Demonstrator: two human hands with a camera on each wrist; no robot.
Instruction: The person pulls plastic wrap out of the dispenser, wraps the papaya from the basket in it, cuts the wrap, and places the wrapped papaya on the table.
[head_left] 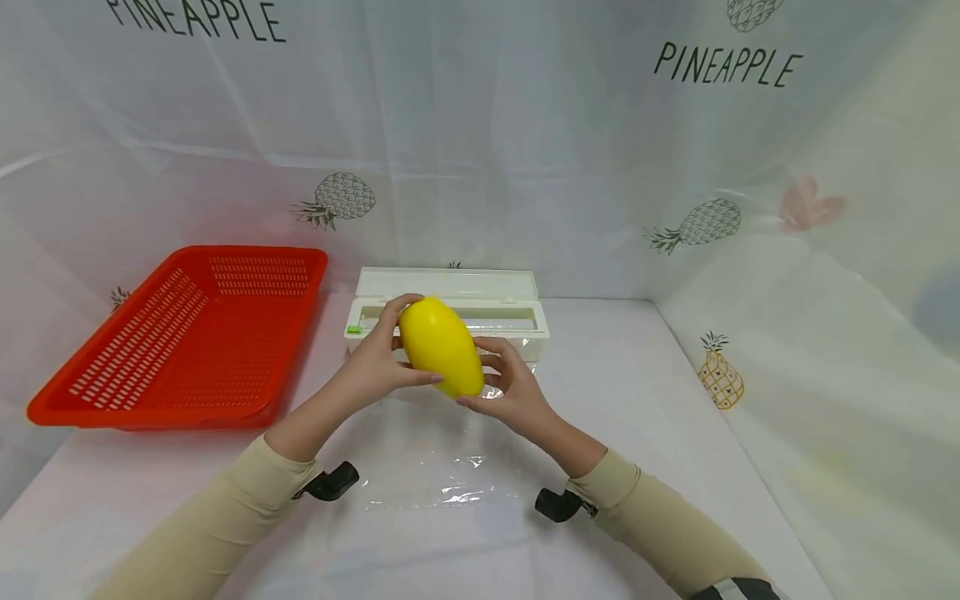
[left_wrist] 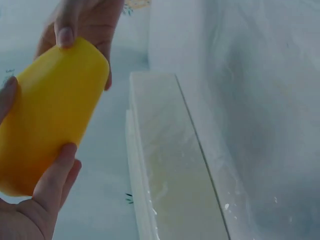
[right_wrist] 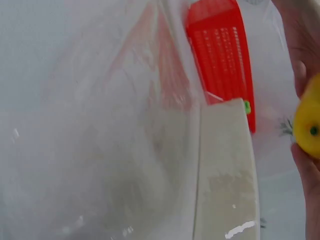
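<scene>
A smooth yellow oval fruit (head_left: 442, 346) is held up in both hands, tilted, in front of a white plastic-wrap dispenser (head_left: 447, 286). My left hand (head_left: 381, 358) grips its upper left side, thumb underneath and fingers over the top. The right hand (head_left: 517, 392) holds the lower right end between thumb and fingers. In the right wrist view a small green spot marks one end of the fruit (right_wrist: 306, 122). Clear plastic wrap (head_left: 450, 475) stretches from the dispenser toward me across the table, below the hands.
A red perforated basket (head_left: 202, 358) stands at the left of the table. The dispenser's lid is raised, and a green tab (head_left: 354, 330) sits at its left end. A white pineapple-printed sheet (head_left: 487, 150) hangs behind and along the right side.
</scene>
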